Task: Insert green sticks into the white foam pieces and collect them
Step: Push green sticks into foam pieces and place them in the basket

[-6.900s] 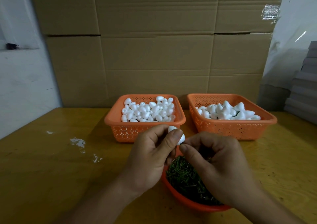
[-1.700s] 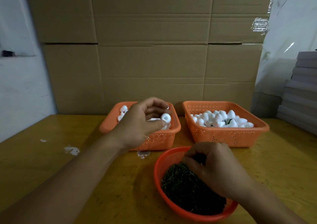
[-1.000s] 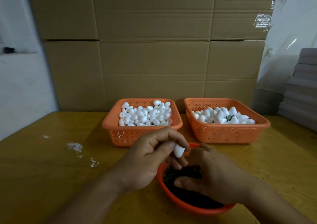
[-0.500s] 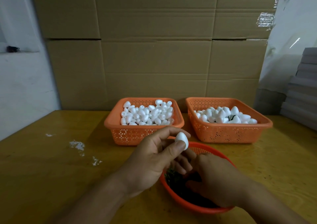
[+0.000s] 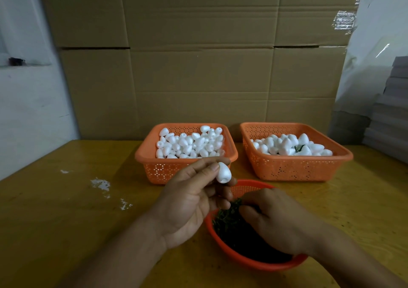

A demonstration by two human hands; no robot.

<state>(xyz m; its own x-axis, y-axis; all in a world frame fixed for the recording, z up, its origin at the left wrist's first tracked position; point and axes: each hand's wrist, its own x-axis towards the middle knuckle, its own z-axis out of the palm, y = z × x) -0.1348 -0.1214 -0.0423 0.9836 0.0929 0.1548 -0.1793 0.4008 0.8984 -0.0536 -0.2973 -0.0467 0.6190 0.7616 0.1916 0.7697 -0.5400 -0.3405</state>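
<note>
Between left fingers [image 5: 212, 169] (pinched) — foam piece [image 5: 223, 173]

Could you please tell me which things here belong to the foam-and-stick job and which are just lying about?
Job: foam piece in left hand; right hand at round stick basket; left basket; right basket.
Lying about: cardboard boxes; grey stack.

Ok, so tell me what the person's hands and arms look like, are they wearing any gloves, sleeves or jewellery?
Both the left hand and the right hand are bare, with no gloves. No rings, watch or wristband show. Both forearms are uncovered as far as the bottom edge of the picture, so no sleeve is visible. The fingernails that show are short and unpainted.
</note>
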